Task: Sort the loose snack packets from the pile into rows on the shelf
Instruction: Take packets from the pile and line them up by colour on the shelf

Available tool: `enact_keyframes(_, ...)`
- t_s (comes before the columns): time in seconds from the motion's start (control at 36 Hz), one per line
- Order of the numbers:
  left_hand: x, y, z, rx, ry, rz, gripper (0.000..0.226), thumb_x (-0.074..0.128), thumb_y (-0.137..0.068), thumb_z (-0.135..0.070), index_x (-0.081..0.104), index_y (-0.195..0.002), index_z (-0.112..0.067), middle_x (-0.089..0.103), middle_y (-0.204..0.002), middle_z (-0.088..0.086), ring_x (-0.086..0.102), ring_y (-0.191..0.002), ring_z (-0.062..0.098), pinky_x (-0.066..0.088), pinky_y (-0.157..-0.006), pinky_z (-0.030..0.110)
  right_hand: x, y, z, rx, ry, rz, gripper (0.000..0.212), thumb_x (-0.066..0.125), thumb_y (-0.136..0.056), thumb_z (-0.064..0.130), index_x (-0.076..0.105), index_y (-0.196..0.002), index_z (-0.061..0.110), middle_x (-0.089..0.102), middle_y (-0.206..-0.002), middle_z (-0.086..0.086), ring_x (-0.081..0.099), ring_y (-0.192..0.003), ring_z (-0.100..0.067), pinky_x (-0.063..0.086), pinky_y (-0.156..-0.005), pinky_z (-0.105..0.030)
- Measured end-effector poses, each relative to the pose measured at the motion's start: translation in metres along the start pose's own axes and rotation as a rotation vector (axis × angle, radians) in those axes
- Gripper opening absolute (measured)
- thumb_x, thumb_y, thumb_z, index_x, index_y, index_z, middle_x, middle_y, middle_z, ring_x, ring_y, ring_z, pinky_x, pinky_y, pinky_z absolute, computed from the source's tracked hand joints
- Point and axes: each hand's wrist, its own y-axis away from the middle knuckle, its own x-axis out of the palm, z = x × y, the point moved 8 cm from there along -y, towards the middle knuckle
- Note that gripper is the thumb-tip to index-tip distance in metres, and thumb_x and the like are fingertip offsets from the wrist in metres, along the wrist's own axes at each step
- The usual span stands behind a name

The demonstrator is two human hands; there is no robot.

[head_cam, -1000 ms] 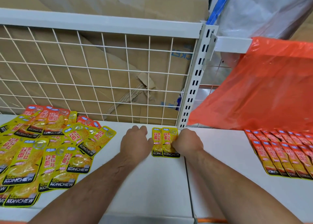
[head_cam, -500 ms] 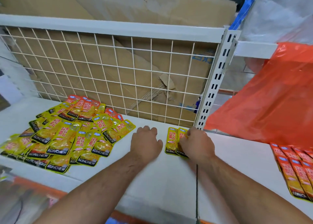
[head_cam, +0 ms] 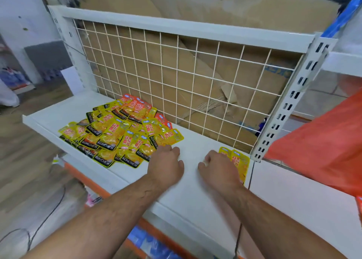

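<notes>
Curling on the shelf [head_cam: 195, 192] — left hand [head_cam: 166, 165] by the pile [head_cam: 117, 133], right hand [head_cam: 217, 172] beside two packets [head_cam: 240, 161] — neither grip can be told.

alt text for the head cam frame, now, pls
Two bare hands sit knuckles-up on a white shelf: the left hand at the edge of a loose pile of yellow and orange snack packets, the right hand partly covering two yellow packets laid side by side. Fingers are curled under, so any grip is hidden.
</notes>
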Motion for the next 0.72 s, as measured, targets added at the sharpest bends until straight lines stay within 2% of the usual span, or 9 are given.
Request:
enact_keyframes(0.25,-0.012,-0.036,0.052,0.05,0.054,-0.055,0.022,0.053,-0.082,-0.013,0.065,-0.1,-0.014,0.06,-0.099,0.008,0.052,-0.1,0.032,0.045,-0.075,0.038,0.024,-0.03,0.048,0.042,0.037,0.031,0.025,0.05,-0.086,0.038,0.062,-0.101,0.021,0.066,-0.105,-0.001,0.062,-0.1,-0.027,0.049,-0.078,-0.032)
enact_keyframes(0.36,-0.015,-0.061,0.082,0.101,0.028,0.03,0.029,0.059,-0.079,-0.017,0.065,-0.108,-0.018,0.06,-0.105,0.005,0.051,-0.105,0.03,0.047,-0.08,0.037,0.039,-0.044,0.073,0.116,0.023,0.037,0.025,0.05,-0.087,0.04,0.062,-0.099,0.022,0.067,-0.104,0.0,0.062,-0.099,-0.027,0.051,-0.079,-0.033)
enact_keyframes(0.47,-0.023,-0.084,0.099,0.215,0.018,0.04,0.038,0.057,-0.071,-0.008,0.068,-0.107,-0.018,0.063,-0.103,0.004,0.052,-0.104,0.029,0.047,-0.077,0.036,0.052,-0.063,0.093,0.17,0.045,0.033,0.029,0.05,-0.09,0.045,0.061,-0.101,0.021,0.067,-0.105,-0.003,0.063,-0.1,-0.029,0.05,-0.078,-0.033)
enact_keyframes(0.53,-0.023,-0.095,0.103,0.287,-0.018,0.069,0.042,0.056,-0.072,-0.009,0.066,-0.111,-0.02,0.063,-0.111,0.001,0.05,-0.108,0.027,0.048,-0.082,0.036,0.059,-0.071,0.098,0.206,0.067,0.027,0.035,0.049,-0.09,0.05,0.058,-0.104,0.019,0.066,-0.108,-0.005,0.062,-0.101,-0.03,0.048,-0.077,-0.034)
enact_keyframes(0.58,-0.02,-0.105,0.103,0.393,-0.067,0.095,0.047,0.056,-0.072,-0.012,0.063,-0.118,-0.022,0.058,-0.129,-0.001,0.047,-0.117,0.027,0.046,-0.092,0.037,0.064,-0.079,0.102,0.253,0.101,0.025,0.047,0.048,-0.09,0.059,0.053,-0.109,0.016,0.064,-0.111,-0.006,0.062,-0.104,-0.03,0.047,-0.077,-0.035)
enact_keyframes(0.64,-0.014,-0.111,0.103,0.474,-0.125,0.152,0.058,0.057,-0.075,-0.015,0.055,-0.132,-0.026,0.041,-0.151,-0.002,0.039,-0.131,0.026,0.039,-0.103,0.039,0.07,-0.085,0.104,0.313,0.128,0.026,0.059,0.047,-0.086,0.069,0.05,-0.112,0.016,0.062,-0.113,-0.006,0.062,-0.107,-0.029,0.045,-0.076,-0.035)
enact_keyframes(0.69,-0.01,-0.116,0.105,0.495,-0.181,0.215,0.067,0.058,-0.079,-0.014,0.042,-0.142,-0.03,0.023,-0.161,-0.005,0.031,-0.138,0.024,0.034,-0.105,0.041,0.074,-0.09,0.105,0.372,0.151,0.034,0.067,0.049,-0.081,0.074,0.048,-0.114,0.016,0.061,-0.115,-0.005,0.061,-0.108,-0.028,0.045,-0.077,-0.035)
enact_keyframes(0.72,-0.008,-0.119,0.105,0.5,-0.207,0.236,0.07,0.058,-0.08,-0.014,0.037,-0.145,-0.03,0.021,-0.161,-0.006,0.029,-0.139,0.023,0.032,-0.105,0.042,0.076,-0.092,0.105,0.394,0.159,0.042,0.069,0.052,-0.08,0.075,0.048,-0.116,0.016,0.06,-0.116,-0.005,0.061,-0.109,-0.027,0.045,-0.078,-0.035)
